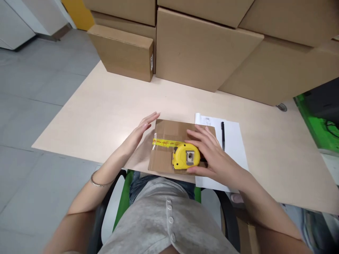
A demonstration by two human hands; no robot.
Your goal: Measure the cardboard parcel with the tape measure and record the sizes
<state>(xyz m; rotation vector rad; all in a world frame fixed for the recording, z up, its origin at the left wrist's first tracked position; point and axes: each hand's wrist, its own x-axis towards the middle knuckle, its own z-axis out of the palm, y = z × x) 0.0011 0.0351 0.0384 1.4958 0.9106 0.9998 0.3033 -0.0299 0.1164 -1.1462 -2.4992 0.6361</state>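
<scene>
A small brown cardboard box [169, 127] lies flat near the table's front edge. A yellow strip with reddish print [165, 143] runs across its top from the left edge; shiny clear tape shows at that edge. On the box rests a yellow tape measure [186, 156], its metal clip facing up. My right hand [209, 151] has it between thumb and index finger, the other fingers spread over the box's right part. Just left of the box, my left hand [140, 130] is held edge-on, fingers stretched out and nothing in it.
White paper [235, 141] lies partly under the box, with a black pen [222, 134] on it. Large cardboard boxes [196, 49] stand stacked along the table's back, and a flatter box [127, 53] stands at back left. A green-edged dark item [312, 116] is at the right.
</scene>
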